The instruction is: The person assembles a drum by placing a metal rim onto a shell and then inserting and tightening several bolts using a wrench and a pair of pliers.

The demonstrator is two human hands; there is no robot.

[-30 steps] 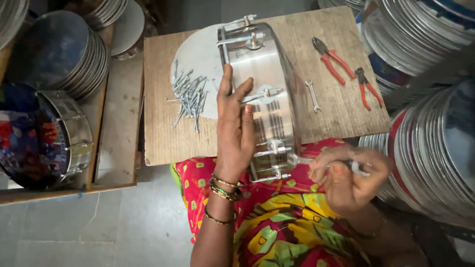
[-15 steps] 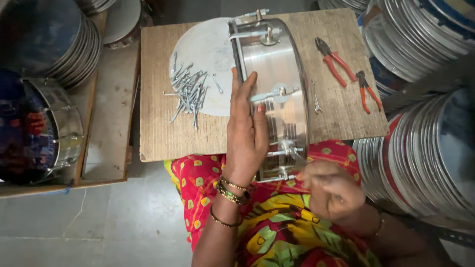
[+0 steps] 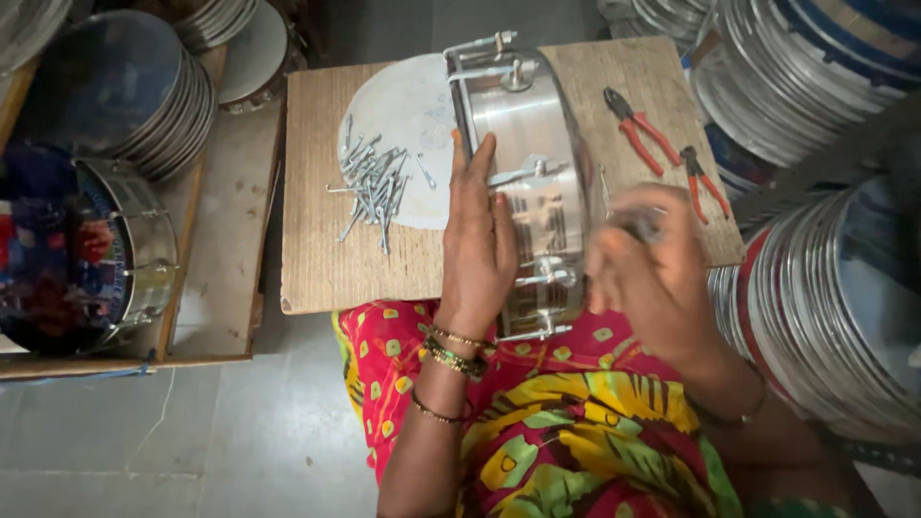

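A shiny metal drum shell (image 3: 537,125) with tension rods stands on its edge on a wooden board (image 3: 317,259) across my lap. My left hand (image 3: 480,240) lies flat against the shell's left side and steadies it. My right hand (image 3: 648,278), blurred by motion, is at the shell's right side, its fingers closed on a small metal part that I cannot make out. A pile of metal bolts (image 3: 374,187) lies on a white round skin (image 3: 408,105) left of the shell.
Two red-handled pliers (image 3: 638,129) (image 3: 705,182) lie on the board's right part. Stacks of metal drum frames (image 3: 825,297) rise at the right and upper left (image 3: 125,86). A finished drum (image 3: 86,249) sits in a wooden tray at left.
My right hand has risen from my lap to the shell's right side. My left hand stays on the shell. The view has shifted slightly.
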